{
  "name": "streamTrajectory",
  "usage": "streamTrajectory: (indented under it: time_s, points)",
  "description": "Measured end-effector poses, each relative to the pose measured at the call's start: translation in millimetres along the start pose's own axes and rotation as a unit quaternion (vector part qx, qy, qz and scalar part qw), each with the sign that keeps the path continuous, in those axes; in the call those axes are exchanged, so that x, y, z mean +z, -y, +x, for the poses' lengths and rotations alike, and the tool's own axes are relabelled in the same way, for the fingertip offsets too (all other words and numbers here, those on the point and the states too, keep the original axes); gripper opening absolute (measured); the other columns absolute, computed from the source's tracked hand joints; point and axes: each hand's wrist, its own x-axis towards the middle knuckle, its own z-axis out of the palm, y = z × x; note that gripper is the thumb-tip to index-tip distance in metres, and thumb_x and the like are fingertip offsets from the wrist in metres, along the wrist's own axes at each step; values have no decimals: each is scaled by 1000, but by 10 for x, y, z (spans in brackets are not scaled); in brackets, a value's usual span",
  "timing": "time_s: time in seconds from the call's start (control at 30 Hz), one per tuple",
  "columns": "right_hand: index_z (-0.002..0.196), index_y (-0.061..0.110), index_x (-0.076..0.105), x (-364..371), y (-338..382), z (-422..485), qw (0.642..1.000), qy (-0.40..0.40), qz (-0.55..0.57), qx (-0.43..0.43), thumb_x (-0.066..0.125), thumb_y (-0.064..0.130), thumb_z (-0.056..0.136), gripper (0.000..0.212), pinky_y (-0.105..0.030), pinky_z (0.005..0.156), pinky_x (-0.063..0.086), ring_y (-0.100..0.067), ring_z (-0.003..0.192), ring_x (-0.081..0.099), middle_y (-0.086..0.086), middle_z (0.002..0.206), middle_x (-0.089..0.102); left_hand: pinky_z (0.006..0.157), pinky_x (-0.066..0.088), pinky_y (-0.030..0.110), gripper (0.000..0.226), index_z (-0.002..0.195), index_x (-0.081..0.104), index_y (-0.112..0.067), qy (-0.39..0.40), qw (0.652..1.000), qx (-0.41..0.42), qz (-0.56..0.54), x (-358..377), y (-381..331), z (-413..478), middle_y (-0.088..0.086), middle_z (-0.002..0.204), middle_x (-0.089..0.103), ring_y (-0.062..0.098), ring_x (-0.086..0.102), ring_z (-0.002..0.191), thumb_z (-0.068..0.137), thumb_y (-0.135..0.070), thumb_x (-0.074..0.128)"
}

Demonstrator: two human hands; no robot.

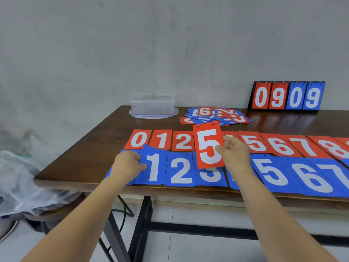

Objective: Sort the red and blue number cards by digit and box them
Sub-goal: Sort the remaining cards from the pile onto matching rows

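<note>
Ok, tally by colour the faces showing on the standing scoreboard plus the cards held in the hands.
Red: 3 (0 and 9 on the scoreboard, red 5 card in the right hand)
Blue: 3 (0 and 9 on the scoreboard, blue 1 card in the left hand)
Total: 6

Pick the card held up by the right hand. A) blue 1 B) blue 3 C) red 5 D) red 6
C: the right hand pinches the red 5 card by its edge, while the left hand holds the blue 1 card.
</note>
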Motion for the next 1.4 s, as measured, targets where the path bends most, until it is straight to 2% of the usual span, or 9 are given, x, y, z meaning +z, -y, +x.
streamTrajectory:
  time_s: [0.1,0.17,0.23,0.37,0.6,0.73,0.9,1.2,1.4]
  points:
    - [125,12,59,-9,3,-49,1000,-10,-12,-2,66,11,89,36,-38,79,58,-23,98,67,-7,115,68,79,49,32,14,85,57,-22,-7,999,17,51,18,-55,-63,9,94,60,20,57,86,86,-24,70]
    - [125,12,59,-31,5,-81,1000,-16,-22,-4,66,12,90,36,-39,80,58,-23,99,67,-7,116,68,89,48,34,41,125,58,-13,-11,997,25,68,49,-74,-65,8,123,61,23,58,111,87,-23,70]
    - [127,12,58,-59,-13,-98,999,-20,-33,-2,66,13,90,38,-37,78,58,-23,101,67,-6,118,67,92,48,35,55,136,50,-10,-24,997,48,56,71,-113,-74,7,133,57,25,56,119,87,-22,70]
    - [130,13,57,-158,-61,-104,998,-25,-49,7,65,13,90,40,-24,65,55,-22,103,65,-5,120,66,95,49,37,55,136,50,-10,-22,996,83,23,181,-300,-83,7,135,56,24,55,120,87,-24,70]
    - [132,12,55,-543,-129,85,996,-54,-66,26,66,15,90,44,-40,82,58,-24,105,65,-8,123,65,95,47,34,55,137,49,-12,-14,991,135,-3,458,-778,-62,5,136,56,22,57,118,88,-27,69]
    - [130,11,56,-888,-226,330,994,-77,-62,43,66,13,90,42,-30,70,56,-19,97,65,-7,120,65,100,47,37,57,138,49,-15,-4,989,147,-9,661,-1116,20,3,139,53,21,53,123,87,-28,70]
    - [126,9,59,-1318,-309,782,989,-106,-85,59,67,12,89,38,-39,84,57,-27,103,65,-9,118,66,100,47,35,57,138,49,-16,6,988,155,-19,925,-1565,147,2,139,53,20,53,123,87,-30,70]
    - [114,7,67,-1395,-427,1593,981,-13,-175,81,69,8,85,29,-36,85,54,-27,100,65,-11,114,68,101,47,36,57,139,47,-19,-1,989,144,-18,1287,-2194,312,1,138,53,18,53,123,87,-29,69]
    - [106,13,59,-1335,-558,1710,934,24,-355,36,73,19,83,28,-22,50,34,-18,80,55,1,96,61,103,46,35,58,140,47,-18,-10,992,125,-4,1459,-2301,299,0,138,54,18,52,125,87,-29,69]
